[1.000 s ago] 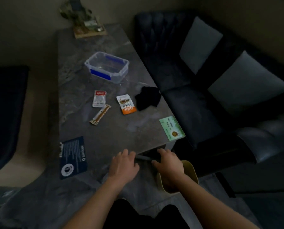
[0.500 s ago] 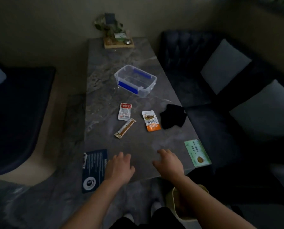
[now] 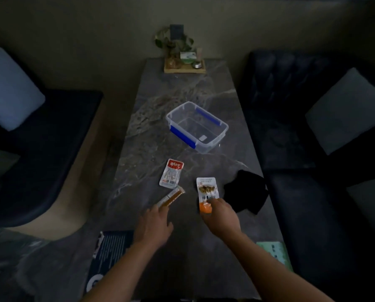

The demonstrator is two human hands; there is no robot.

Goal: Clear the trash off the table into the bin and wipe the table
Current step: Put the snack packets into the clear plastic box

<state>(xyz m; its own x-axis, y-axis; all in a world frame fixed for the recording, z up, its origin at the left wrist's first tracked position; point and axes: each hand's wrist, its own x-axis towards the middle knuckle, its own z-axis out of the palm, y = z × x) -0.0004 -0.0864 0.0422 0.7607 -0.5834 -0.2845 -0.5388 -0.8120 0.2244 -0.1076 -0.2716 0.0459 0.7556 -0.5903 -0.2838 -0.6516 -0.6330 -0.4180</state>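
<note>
Three snack wrappers lie on the grey marble table (image 3: 182, 92): a red-and-white packet (image 3: 172, 173), a thin brown stick wrapper (image 3: 171, 198) and an orange-and-white packet (image 3: 206, 192). A crumpled black cloth (image 3: 246, 194) sits just right of them. My right hand (image 3: 220, 214) rests its fingertips on the orange packet's near end. Fingers of my left hand (image 3: 153, 225) reach the near tip of the stick wrapper. Neither wrapper is lifted. The bin is out of view.
A clear plastic box with blue clips (image 3: 196, 126) stands mid-table. A wooden tray with a plant (image 3: 183, 62) is at the far end. A dark card (image 3: 110, 253) and a green card (image 3: 273, 253) lie near me. Dark sofas flank the table.
The view has swung to face the table squarely. Both hands have moved forward from the near edge to the wrappers, the right onto the orange packet, the left to the stick wrapper.
</note>
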